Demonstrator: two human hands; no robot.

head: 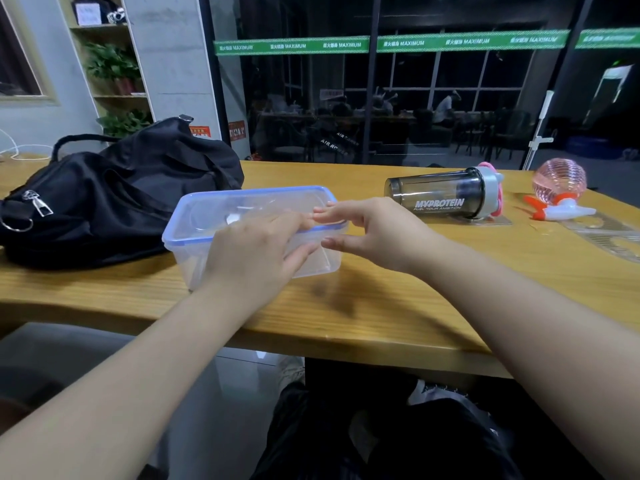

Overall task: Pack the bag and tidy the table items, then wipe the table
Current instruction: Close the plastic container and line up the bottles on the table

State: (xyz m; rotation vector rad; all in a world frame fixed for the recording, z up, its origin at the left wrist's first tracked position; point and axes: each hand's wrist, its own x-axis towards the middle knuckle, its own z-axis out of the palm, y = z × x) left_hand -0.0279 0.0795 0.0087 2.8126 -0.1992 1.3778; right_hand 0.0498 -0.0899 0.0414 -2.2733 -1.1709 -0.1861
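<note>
A: What've we got on the surface (363, 306)?

B: We count 1 black bag (114, 195), 1 clear box (214, 230) w/ blue-rimmed lid, 1 dark shaker bottle (440, 197) on its side, 1 pink spray bottle (557, 188).

A: So 4 items. And hands?

B: 2 – left hand (256, 251), right hand (370, 233).
</note>
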